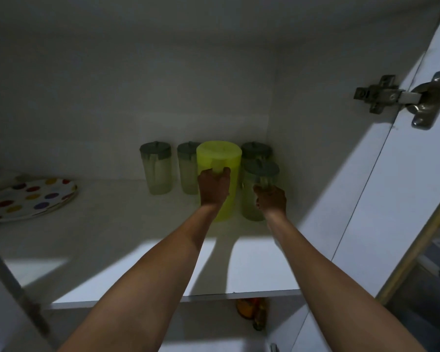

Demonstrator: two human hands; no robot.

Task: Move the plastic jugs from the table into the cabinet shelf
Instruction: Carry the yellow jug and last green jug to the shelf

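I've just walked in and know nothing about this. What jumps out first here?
The bright yellow-green jug glows at the back of the dim cabinet shelf, gripped by the left hand. The right hand holds a clear grey-lidded jug beside it. A polka-dot plate sits far left.

Left arm: bare, extended forward and upward, forearm nearly straight.
Left hand (214, 186): back toward camera, fingers curled closed around a handle, thumb on the right of the grip.
Right arm: bare, extended parallel to the left.
Right hand (271, 200): lower than the left, fingers wrapped shut around a handle above the knuckles.
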